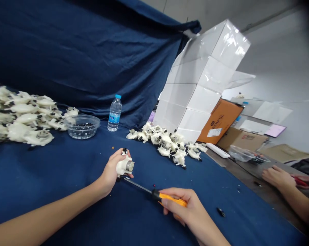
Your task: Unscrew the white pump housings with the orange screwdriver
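Note:
My left hand [112, 171] is closed around a cream plastic motor housing [122, 165], which has a silvery round motor on its right side and small black parts at top and bottom. My right hand [182, 205] grips a screwdriver [173, 199] by its orange and black handle. The shaft points left, and its tip meets the black part at the housing's lower end; whether it sits in a screw I cannot tell. Both hands are above the dark blue cloth [79, 164]. A small black part [220, 212] lies on the cloth to the right.
Similar housings form a large pile [28, 112] at left and a smaller pile [169, 140] ahead. A clear tub [82, 128] holds small black pieces beside a water bottle [114, 114]. White boxes [195, 82] stand stacked behind. At right, a co-worker's hand [279, 177] rests near a bag.

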Tool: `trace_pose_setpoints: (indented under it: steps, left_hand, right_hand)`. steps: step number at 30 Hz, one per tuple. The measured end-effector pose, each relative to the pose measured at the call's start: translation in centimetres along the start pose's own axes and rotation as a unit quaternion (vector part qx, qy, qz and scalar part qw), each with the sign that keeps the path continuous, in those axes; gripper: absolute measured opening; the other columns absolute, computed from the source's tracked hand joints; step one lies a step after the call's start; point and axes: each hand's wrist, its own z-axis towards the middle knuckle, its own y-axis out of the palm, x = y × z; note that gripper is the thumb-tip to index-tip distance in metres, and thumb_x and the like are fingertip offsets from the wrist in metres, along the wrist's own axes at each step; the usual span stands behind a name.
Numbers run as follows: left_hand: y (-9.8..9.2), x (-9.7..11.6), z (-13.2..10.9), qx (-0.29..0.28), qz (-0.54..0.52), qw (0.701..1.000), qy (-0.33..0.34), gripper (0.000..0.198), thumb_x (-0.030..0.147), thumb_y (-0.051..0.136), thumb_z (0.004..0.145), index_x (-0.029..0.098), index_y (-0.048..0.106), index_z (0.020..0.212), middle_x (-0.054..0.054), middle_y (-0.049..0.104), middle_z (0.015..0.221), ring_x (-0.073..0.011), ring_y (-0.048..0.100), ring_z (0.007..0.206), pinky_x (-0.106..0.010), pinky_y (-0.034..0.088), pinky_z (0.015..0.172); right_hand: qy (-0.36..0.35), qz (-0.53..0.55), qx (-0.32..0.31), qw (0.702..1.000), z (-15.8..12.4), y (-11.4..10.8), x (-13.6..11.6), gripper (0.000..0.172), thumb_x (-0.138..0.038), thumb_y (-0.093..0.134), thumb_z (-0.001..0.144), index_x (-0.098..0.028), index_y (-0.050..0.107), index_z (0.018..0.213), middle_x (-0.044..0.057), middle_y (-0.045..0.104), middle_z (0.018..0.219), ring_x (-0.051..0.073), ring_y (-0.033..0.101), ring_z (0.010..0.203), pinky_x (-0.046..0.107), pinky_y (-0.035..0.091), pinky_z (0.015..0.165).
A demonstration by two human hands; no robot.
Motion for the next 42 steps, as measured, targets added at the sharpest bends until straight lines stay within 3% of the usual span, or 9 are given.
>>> trace_pose_setpoints:
  steps: [22,35,42]
  left_hand:
    - [-0.23,0.04,0.13,0.045,-0.042,0.998,-0.017,0.019,0.027,0.056,0.07,0.014,0.057,0.084,-0.006,0.062,0.07,-0.019,0.058,0.055,-0.035,0.055,0.046]
    - [-0.08,0.17,-0.1,0.035,-0.04,0.998,-0.02,0.022,0.026,0.058,0.068,0.013,0.059,0.086,-0.006,0.062,0.072,-0.0187,0.057,0.056,-0.034,0.054,0.044]
    - [-0.13,0.34,-0.52,0.0,-0.031,0.999,-0.025,0.02,0.026,0.056,0.072,0.014,0.059,0.087,-0.006,0.059,0.074,-0.0185,0.055,0.058,-0.034,0.054,0.044]
  right_hand:
    - [0.005,-0.012,-0.005,1.0,0.02,-0.16,0.06,0.034,-0.044,0.074,0.069,-0.016,0.077,0.089,0.004,0.062,0.058,0.008,0.031,0.044,0.023,0.018,0.041]
    - [0.013,0.005,-0.006,1.0,-0.1,-0.14,-0.21,0.028,-0.038,0.073,0.07,-0.016,0.077,0.088,0.003,0.062,0.056,0.007,0.032,0.042,0.023,0.02,0.041]
    - [0.04,0.084,-0.07,0.993,0.13,-0.65,0.16,0.027,-0.035,0.071,0.077,-0.013,0.075,0.091,0.003,0.063,0.059,0.003,0.03,0.037,0.022,0.014,0.04]
